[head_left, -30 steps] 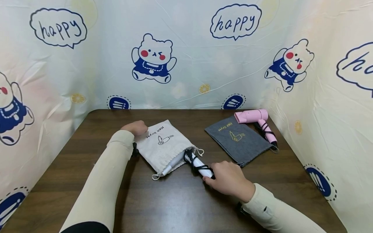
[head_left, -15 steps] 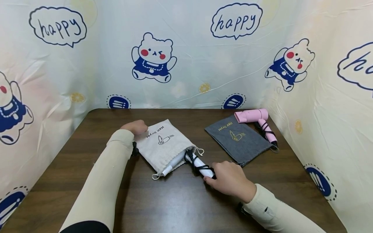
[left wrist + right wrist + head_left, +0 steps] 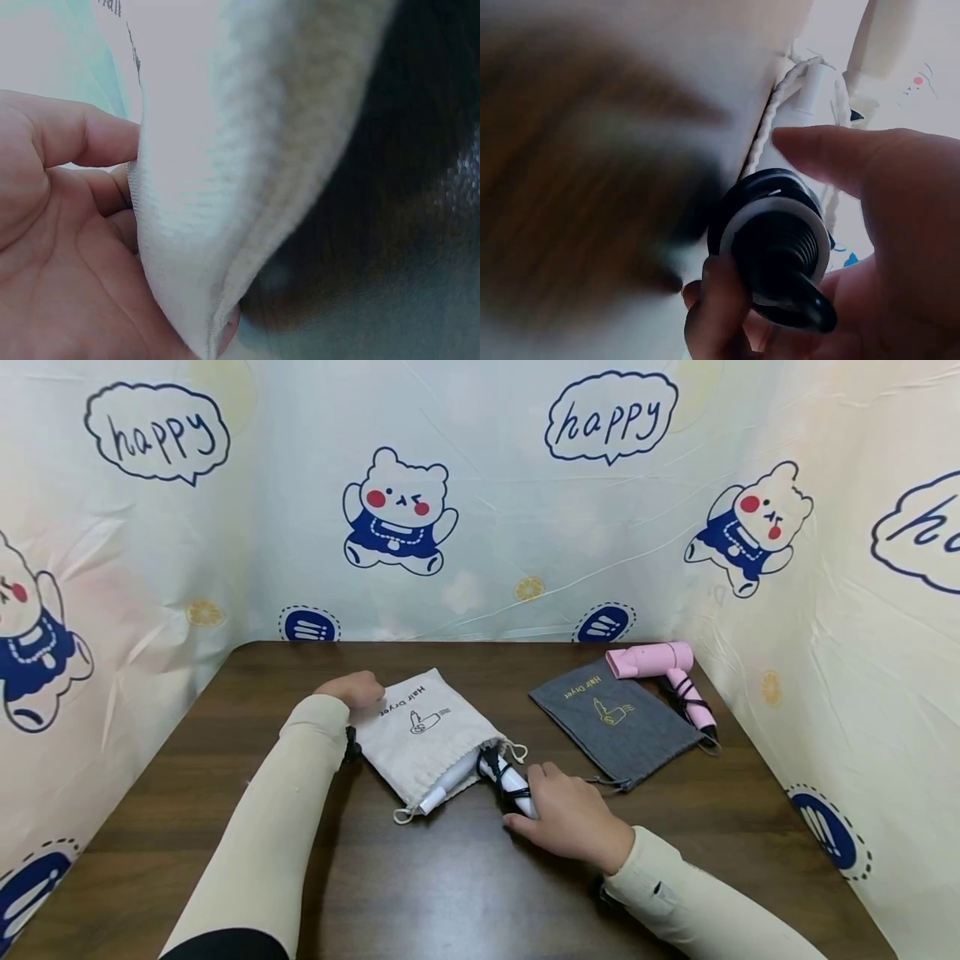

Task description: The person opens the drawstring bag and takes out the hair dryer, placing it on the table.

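Note:
A white hair dryer lies partly inside a cream drawstring bag printed "Hair Dryer". Its barrel shows at the bag's mouth, and the handle, wound with black cord, sticks out to the right. My left hand holds the bag's closed far-left corner; the left wrist view shows the cloth between thumb and fingers. Around the handle's end curl the fingers of my right hand. In the right wrist view, the black cord sleeve at that end faces the camera between thumb and fingers.
At the right of the brown table lies a grey drawstring bag, also printed "Hair Dryer". A pink hair dryer with a cord-wrapped handle rests over its far-right edge. Printed cloth hangs behind and along both sides.
My right hand has shifted left and slightly up along the handle, covering more of it. The left hand and cream bag stay about where they were.

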`<state>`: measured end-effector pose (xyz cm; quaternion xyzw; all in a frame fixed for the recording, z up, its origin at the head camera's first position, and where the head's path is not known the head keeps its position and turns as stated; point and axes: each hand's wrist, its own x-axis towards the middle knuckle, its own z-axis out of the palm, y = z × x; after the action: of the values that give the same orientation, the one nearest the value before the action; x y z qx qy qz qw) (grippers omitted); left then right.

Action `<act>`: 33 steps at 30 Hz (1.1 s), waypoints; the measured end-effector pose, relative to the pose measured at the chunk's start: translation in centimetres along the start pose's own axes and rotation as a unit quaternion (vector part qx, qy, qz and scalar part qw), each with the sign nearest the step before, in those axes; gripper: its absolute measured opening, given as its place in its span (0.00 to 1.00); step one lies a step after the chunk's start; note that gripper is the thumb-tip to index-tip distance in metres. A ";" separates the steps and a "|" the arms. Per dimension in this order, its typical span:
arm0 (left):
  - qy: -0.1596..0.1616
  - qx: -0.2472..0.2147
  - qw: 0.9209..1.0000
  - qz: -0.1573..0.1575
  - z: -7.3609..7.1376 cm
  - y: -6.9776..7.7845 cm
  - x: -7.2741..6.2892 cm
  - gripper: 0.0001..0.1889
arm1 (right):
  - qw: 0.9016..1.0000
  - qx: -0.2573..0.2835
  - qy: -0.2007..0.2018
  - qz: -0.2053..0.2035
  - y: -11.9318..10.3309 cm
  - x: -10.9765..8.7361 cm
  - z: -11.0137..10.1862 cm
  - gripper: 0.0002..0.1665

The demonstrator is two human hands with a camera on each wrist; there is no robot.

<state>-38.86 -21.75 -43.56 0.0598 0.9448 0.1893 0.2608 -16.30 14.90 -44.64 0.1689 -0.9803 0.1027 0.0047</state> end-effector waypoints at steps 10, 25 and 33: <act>-0.001 0.007 1.000 0.004 -0.2 0.3 0.0 0.30 | 0.999 -0.015 0.006 -0.034 -0.1 0.2 0.3 0.26; 0.000 0.006 1.000 0.014 0.0 0.4 -0.5 0.30 | 0.998 -0.008 0.022 -0.057 -0.1 -0.7 0.1 0.22; 0.000 0.005 1.000 0.014 0.0 0.0 -0.3 0.31 | 0.999 0.000 0.012 -0.052 -0.1 -1.3 -0.1 0.21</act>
<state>-38.55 -21.79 -43.42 0.0741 0.9448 0.1877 0.2580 -15.09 15.25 -44.58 0.2187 -0.9699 0.1048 0.0220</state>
